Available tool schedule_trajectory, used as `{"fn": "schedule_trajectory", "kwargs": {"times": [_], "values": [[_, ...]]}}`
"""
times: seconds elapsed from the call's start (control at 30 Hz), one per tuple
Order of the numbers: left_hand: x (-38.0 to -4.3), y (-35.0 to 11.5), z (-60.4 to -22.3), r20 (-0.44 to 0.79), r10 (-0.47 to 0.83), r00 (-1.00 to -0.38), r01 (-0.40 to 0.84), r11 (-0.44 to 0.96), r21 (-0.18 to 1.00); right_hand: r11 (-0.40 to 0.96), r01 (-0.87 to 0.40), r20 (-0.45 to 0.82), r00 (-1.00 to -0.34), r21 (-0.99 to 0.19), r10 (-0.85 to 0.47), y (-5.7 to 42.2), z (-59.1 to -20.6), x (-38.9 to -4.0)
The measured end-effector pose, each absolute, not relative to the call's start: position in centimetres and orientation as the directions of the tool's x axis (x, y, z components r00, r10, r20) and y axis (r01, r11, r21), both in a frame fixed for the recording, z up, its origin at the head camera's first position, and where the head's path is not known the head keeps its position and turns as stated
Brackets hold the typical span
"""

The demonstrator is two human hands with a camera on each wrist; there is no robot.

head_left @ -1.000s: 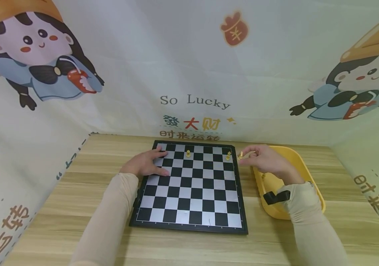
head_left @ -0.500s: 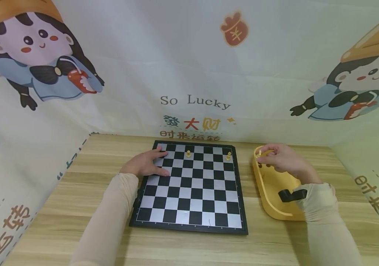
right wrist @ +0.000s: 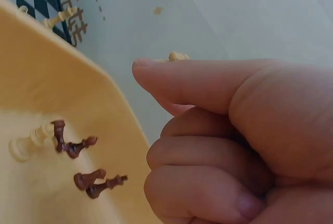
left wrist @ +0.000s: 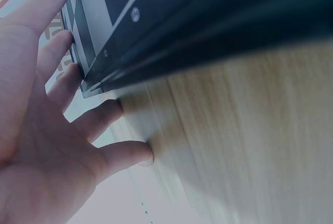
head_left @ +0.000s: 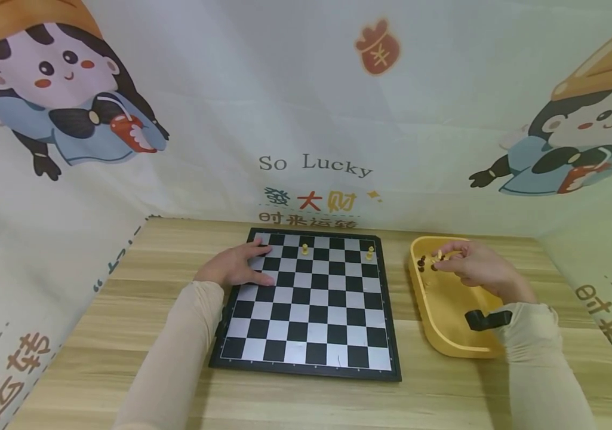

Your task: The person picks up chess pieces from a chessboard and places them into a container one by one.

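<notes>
My left hand (head_left: 233, 264) rests on the left edge of a black-and-white chessboard (head_left: 306, 295). Its fingers are spread; in the left wrist view, two fingertips (left wrist: 140, 152) reach down beside the board's dark rim. Over the back of a yellow tray (head_left: 430, 325), my right hand (head_left: 483, 269) pinches a small cream chess piece (head_left: 439, 255) between thumb and forefinger. Only a bit of that cream piece (right wrist: 178, 56) shows above the thumb in the right wrist view, so its kind is hidden. Two cream places on the board are occupied: a piece (head_left: 305, 249) and another (head_left: 371, 253) near the right corner.
Inside the tray lie several dark brown chess pieces (right wrist: 106, 185) and a cream one (right wrist: 31, 142). The tray stands right of the board on a wooden table (head_left: 123, 334). A printed cloth (head_left: 220, 119) hangs close behind and at both sides.
My right hand has moved right, from beside the board's far right corner to above the tray, with the cream piece in its fingers. The left hand stays put.
</notes>
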State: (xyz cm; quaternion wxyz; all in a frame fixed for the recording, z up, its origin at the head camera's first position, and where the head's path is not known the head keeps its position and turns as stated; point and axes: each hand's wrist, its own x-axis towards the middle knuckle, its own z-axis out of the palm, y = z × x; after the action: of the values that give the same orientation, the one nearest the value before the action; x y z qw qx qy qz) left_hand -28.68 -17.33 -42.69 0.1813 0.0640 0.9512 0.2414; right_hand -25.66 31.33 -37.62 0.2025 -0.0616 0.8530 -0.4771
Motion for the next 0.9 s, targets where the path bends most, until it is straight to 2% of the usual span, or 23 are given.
{"fn": "schedule_trajectory", "kwargs": {"times": [0.33, 0.9], "values": [[-28.5, -17.3, -42.5, -0.305, 0.213, -0.928, 0.045, 0.878, 0.477, 0.503, 0.162, -0.340, -0.897, -0.849, -0.284, 32.2, -38.7, -25.7], [-28.8, -17.4, -42.7, -0.304, 0.224, -0.926, 0.056, 0.878, 0.476, 0.466, 0.158, -0.333, -0.887, -0.870, -0.320, 32.7, -39.8, -25.6]]}}
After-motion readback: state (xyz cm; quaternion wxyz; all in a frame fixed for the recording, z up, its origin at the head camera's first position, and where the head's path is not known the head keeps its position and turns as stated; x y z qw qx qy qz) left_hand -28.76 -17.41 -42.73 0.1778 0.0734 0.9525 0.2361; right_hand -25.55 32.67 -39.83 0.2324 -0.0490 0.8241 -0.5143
